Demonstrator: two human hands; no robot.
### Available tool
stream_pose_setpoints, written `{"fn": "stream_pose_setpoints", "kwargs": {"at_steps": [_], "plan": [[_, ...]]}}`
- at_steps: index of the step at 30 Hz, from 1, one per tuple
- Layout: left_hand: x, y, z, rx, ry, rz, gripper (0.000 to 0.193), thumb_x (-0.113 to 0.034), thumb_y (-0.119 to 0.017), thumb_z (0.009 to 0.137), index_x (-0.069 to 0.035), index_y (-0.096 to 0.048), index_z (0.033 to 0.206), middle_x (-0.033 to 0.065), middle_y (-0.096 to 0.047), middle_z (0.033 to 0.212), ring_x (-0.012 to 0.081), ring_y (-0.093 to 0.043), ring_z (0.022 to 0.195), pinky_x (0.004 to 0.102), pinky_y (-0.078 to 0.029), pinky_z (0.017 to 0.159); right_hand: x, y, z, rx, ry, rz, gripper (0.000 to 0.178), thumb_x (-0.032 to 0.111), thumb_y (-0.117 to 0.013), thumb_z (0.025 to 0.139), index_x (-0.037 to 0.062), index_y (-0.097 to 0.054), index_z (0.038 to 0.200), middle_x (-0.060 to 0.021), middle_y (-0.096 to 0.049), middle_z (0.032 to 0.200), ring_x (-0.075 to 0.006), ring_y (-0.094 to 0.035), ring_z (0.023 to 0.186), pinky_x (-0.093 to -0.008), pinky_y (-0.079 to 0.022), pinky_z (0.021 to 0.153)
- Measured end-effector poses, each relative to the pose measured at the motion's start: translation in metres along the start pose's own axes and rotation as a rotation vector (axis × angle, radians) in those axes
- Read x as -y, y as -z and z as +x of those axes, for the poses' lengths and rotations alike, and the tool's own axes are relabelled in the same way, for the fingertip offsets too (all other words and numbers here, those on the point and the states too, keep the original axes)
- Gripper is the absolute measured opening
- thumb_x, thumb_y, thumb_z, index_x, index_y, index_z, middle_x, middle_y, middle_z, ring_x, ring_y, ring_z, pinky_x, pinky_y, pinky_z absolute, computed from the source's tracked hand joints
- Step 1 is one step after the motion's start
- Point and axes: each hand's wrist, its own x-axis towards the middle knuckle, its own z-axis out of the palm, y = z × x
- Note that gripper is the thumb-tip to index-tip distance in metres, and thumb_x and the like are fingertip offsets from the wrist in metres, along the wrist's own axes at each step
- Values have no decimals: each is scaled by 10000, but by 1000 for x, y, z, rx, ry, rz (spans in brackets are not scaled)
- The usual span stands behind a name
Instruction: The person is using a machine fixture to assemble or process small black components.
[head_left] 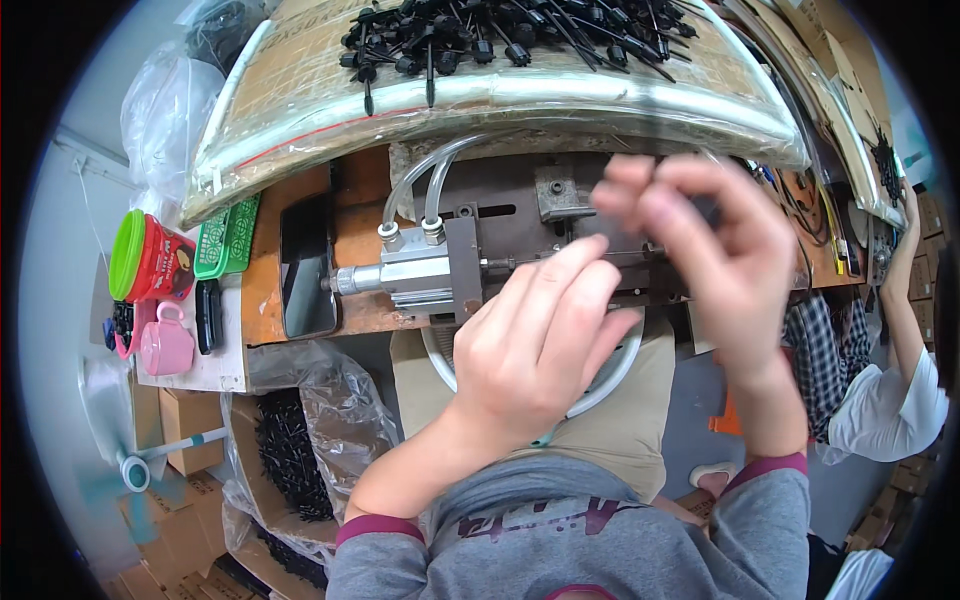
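A bench fixture with a silver pneumatic cylinder and a dark upright plate lies across the workbench in front of me. My left hand is over its right part, fingers curled and close together near a thin rod; whatever lies under the fingertips is hidden. My right hand is raised to the right of it, smeared by motion, its thumb and fingertips drawn together. Faint dark blur runs above those fingers, too smeared to name. Behind them stands a small metal block with a bolt.
Black stemmed parts are heaped on a plastic-wrapped cardboard tray beyond the fixture. Clear hoses loop from the cylinder. Left are a phone, green basket and pink cup. A box of black parts sits below. Another person is at right.
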Motion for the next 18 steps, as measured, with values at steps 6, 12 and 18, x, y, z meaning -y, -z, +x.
{"fn": "stream_pose_setpoints", "kwargs": {"at_steps": [6, 12, 18], "plan": [[-7, 5, 7, 7, -6, -103, 434, 23, -851, 713, 0, -672, 1108, 128, -718, 995, 252, -708, 884, 336, -584, 751, 3, 0, -30, 104, -279, 74, 212, 25, -653, 972, -63, -666, 1164, -112, -717, 1104, -147, -678, 1012, -265, -560, 867], [-1, 10, -23, 273, 64, 70, 313, -39, -831, 700, -8, -720, 992, 142, -692, 1185, 249, -690, 857, 339, -574, 723, 1, 29, -15, 79, -7, -75, 470, 162, -377, 1058, -114, -436, 1434, -285, -545, 1394, -354, -580, 1289, -431, -429, 1116], [9, -6, -31, 382, -41, 330, 268, -126, -804, 725, -43, -710, 962, 149, -694, 1255, 183, -688, 660, 297, -535, 625, -3, 23, -21, 63, 19, -123, 474, 148, -406, 1036, -94, -423, 1443, -306, -473, 1462, -382, -507, 1366, -437, -384, 1145]]}}
